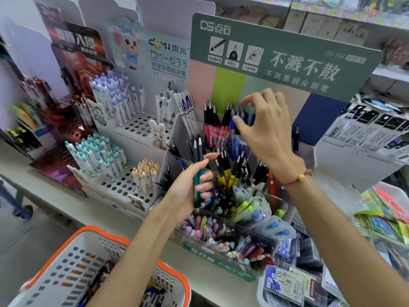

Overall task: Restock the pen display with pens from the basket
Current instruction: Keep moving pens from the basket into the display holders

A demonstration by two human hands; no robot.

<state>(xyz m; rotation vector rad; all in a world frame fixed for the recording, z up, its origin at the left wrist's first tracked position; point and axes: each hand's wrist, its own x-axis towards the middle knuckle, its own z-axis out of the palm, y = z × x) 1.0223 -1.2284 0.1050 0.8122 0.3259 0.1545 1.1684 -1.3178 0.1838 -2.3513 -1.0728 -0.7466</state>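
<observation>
Counter (55,196): long pale surface carrying several pen stands side by side.
Pen display (285,60): green-headed stand with clear tiered compartments, already crowded with black, red, blue and yellow-barrelled pens; the front bins hold pastel and capped pens.
Neighbouring stands (124,129): white peg-hole racks to the left, partly filled, many holes bare.
Basket (66,258): white with an orange rim, low at the person's left; some dark and blue pens lie in its bottom, blurred.
Right hand (265,129): raised over the upper back compartment, fingers spread and lightly curved at the tops of the blue pens (243,117); whether it pinches one I cannot tell.
Left hand (190,187): grasping a small bunch of pens (197,171), teal and dark barrels, upright, just in front of the middle tier.
Progress: judged mid-task. The display is largely stocked, yet a bunch waits in the left hand and more remain in the basket.
</observation>
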